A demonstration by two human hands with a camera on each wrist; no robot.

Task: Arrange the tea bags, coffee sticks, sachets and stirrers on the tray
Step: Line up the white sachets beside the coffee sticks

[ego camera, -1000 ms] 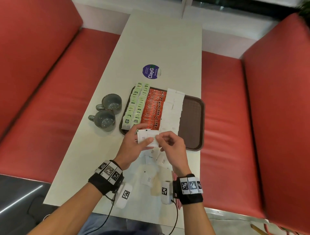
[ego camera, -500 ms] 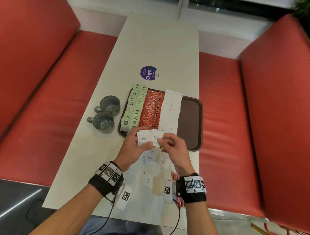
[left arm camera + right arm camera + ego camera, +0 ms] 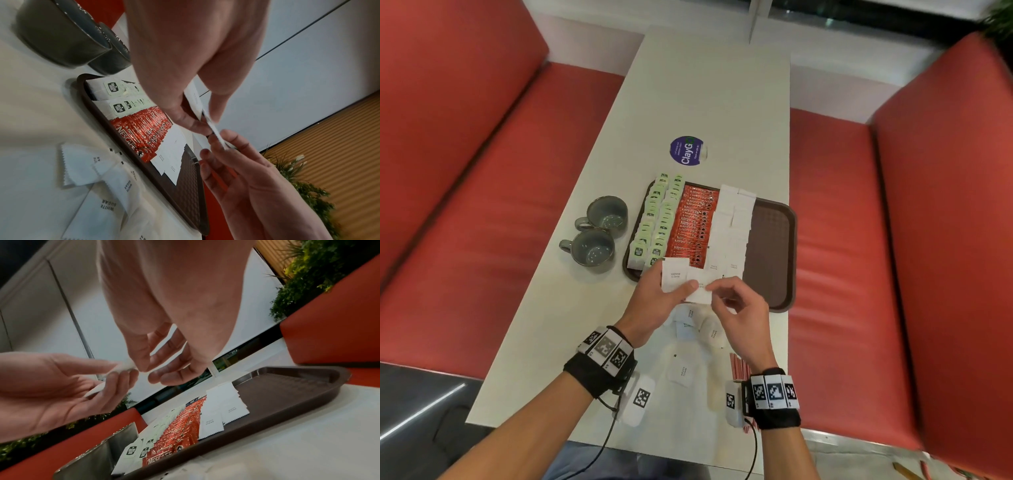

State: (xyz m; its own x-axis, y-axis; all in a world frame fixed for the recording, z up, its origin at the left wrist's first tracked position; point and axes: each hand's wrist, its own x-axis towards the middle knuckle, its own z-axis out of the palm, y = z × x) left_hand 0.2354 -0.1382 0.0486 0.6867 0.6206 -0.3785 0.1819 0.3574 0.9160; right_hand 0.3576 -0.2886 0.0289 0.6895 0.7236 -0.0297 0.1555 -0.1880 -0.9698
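Note:
My left hand (image 3: 678, 287) holds two white sugar sachets (image 3: 674, 274) fanned just above the near edge of the brown tray (image 3: 774, 240). My right hand (image 3: 714, 292) pinches the right-hand sachet's edge (image 3: 216, 134) between thumb and fingertips. On the tray lie rows of green tea bags (image 3: 657, 219), red coffee sticks (image 3: 693, 226) and white sachets (image 3: 732, 229); its right part is bare. More loose sachets (image 3: 688, 329) lie on the table below my hands. Red stirrers (image 3: 739, 366) show beside my right wrist, partly hidden.
Two grey mugs (image 3: 607, 212) (image 3: 592, 250) stand left of the tray. A round purple sticker (image 3: 687, 150) lies on the white table (image 3: 705, 85) beyond it. Red benches (image 3: 465, 205) run along both long sides of the table.
Both hands have stayed over the tray's near edge. The two sachets in my left hand are fanned a little wider, and my right fingers have shifted along the right one's edge.

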